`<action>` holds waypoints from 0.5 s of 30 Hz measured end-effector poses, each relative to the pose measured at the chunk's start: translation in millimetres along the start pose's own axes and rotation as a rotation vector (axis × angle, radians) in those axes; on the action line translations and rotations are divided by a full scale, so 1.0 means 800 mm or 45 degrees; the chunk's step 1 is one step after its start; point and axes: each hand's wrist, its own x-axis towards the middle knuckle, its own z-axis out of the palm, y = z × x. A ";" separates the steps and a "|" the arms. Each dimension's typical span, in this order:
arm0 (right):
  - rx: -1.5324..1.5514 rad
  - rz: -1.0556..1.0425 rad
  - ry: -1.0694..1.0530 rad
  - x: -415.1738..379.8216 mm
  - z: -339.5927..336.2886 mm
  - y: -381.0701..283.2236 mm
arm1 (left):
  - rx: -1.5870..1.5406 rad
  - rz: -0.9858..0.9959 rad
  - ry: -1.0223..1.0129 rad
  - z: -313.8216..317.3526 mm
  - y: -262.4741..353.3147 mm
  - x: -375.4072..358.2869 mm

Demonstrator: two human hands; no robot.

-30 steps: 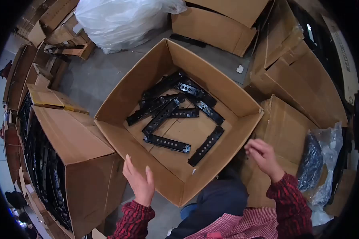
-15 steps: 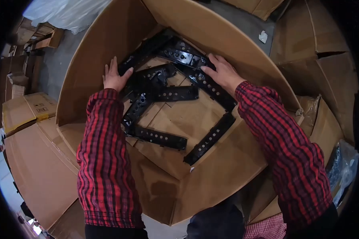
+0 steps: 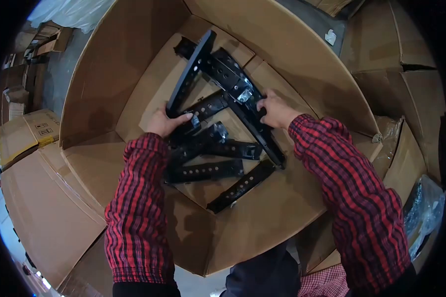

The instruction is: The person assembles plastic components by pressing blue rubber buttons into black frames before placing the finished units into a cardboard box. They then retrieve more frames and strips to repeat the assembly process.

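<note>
Several long black perforated plastic parts (image 3: 210,171) lie criss-crossed on the bottom of a large open cardboard box (image 3: 262,218). My left hand (image 3: 166,122) is closed around black parts on the left of the pile, thumb on top and fingers hidden beneath. Above that hand a black part (image 3: 192,72) stands tilted on its edge. On the pile's right side, my right hand (image 3: 277,111) grips a long black part (image 3: 252,121) with thumb and fingers. A lone black strip (image 3: 240,187) rests near the box's front side.
High cardboard walls surround both forearms. Another carton (image 3: 49,183) stands left of the box, and more cartons (image 3: 396,94) are stacked at right. Clear plastic wrap (image 3: 423,208) lies at lower right. A white scrap (image 3: 330,37) is on the floor.
Both hands have moved nearer to the box's front, drawing the black parts with them. The pile has shifted away from the back walls, and one part has tipped onto its edge.
</note>
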 end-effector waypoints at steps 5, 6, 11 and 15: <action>0.356 0.386 -0.094 -0.042 -0.002 -0.051 | 0.202 0.108 0.070 0.046 -0.048 -0.061; 0.336 0.396 -0.061 -0.046 0.005 -0.054 | -0.102 0.029 -0.012 0.048 -0.044 -0.069; 0.551 0.261 0.060 -0.055 0.057 -0.037 | -0.640 -0.185 -0.423 0.054 0.023 -0.098; 0.408 0.356 0.076 -0.085 0.032 -0.087 | -1.176 -0.139 -0.649 0.092 0.064 -0.094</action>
